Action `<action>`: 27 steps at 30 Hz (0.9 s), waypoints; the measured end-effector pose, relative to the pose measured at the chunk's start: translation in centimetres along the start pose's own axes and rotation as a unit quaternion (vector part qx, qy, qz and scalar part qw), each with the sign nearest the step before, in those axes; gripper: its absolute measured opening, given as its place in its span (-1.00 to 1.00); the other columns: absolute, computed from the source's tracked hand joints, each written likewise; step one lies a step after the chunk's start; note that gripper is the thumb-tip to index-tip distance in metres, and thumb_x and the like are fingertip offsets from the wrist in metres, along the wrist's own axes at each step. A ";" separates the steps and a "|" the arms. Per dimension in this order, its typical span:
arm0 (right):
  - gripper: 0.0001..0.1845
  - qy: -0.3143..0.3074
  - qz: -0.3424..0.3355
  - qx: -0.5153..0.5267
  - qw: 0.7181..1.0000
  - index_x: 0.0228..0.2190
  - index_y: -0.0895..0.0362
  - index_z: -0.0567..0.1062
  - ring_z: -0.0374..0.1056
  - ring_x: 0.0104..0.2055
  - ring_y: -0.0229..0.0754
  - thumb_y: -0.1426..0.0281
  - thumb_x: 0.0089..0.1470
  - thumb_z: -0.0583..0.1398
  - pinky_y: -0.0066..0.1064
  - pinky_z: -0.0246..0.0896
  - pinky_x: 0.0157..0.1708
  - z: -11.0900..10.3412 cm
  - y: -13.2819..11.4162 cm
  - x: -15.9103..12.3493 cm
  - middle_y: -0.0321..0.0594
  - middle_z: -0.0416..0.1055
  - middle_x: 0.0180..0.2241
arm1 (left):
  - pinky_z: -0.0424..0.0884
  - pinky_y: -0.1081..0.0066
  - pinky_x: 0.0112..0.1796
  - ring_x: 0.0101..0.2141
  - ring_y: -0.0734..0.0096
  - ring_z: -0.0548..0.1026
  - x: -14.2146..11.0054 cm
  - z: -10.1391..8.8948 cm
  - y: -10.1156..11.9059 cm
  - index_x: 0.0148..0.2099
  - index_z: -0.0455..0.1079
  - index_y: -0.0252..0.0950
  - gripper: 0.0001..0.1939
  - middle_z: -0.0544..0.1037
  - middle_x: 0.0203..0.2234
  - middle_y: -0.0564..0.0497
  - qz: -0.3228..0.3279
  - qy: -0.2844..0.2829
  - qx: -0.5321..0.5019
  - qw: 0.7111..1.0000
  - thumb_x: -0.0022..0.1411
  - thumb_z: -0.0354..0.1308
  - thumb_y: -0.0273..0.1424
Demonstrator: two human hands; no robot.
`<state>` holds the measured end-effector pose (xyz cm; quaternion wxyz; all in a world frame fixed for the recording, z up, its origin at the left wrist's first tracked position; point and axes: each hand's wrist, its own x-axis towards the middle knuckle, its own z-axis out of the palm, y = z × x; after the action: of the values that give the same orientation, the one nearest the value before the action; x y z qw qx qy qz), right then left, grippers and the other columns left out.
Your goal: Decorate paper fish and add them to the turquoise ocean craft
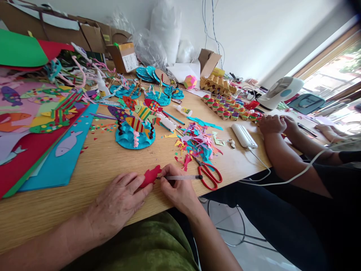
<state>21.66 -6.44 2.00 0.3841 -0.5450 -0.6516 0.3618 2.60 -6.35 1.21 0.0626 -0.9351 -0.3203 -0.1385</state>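
A small red paper fish [150, 175] lies near the front edge of the wooden table [98, 162]. My left hand [121, 199] lies flat on the table, fingers stretched out, with the fingertips pressing on the fish's lower edge. My right hand [177, 188] is closed in a pinch round a thin clear pen [180, 177], whose tip touches the fish. Red-handled scissors [208, 174] lie just right of the pen's far end.
A pile of coloured paper scraps [197, 143], a blue plate with paper fish [135, 131], coloured sheets [39, 128] at left, glue bottles and egg-carton crafts [225, 107] fill the table. Another person's arms [282, 143] rest at the right edge beside a white power bank [244, 135].
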 end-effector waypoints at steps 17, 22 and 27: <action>-0.96 0.010 0.022 0.030 0.999 -0.49 0.10 0.29 0.15 -0.53 -0.32 0.48 -0.07 0.06 -0.51 0.03 -0.55 0.0 0.0 0.0 -0.37 0.25 -0.55 | 0.35 0.21 -0.15 -0.16 0.20 0.36 -0.2 0.2 -0.1 0.04 0.35 -0.17 -0.65 0.45 -0.18 -0.05 0.000 -0.018 -0.011 1.000 0.22 0.03 -0.54; -0.94 0.006 0.011 -0.005 1.000 -0.50 0.09 0.28 0.16 -0.51 -0.31 0.49 -0.08 0.05 -0.51 0.04 -0.54 -0.2 -0.3 0.0 -0.38 0.24 -0.55 | 0.34 0.22 -0.14 -0.16 0.21 0.36 -0.2 0.4 0.0 0.03 0.36 -0.17 -0.65 0.45 -0.19 -0.06 -0.002 -0.007 -0.009 1.000 0.23 0.01 -0.54; -0.94 0.007 0.006 -0.016 1.000 -0.49 0.09 0.28 0.16 -0.51 -0.30 0.49 -0.07 0.05 -0.50 0.05 -0.53 -0.1 -0.3 0.1 -0.37 0.24 -0.55 | 0.35 0.21 -0.16 -0.17 0.20 0.37 -0.1 0.2 -0.1 0.02 0.36 -0.22 -0.66 0.46 -0.20 -0.06 0.006 0.003 -0.018 1.000 0.20 0.04 -0.56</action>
<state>21.57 -6.39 2.35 0.3775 -0.5572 -0.6516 0.3499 2.56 -6.28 0.97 0.0474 -0.9376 -0.3116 -0.1467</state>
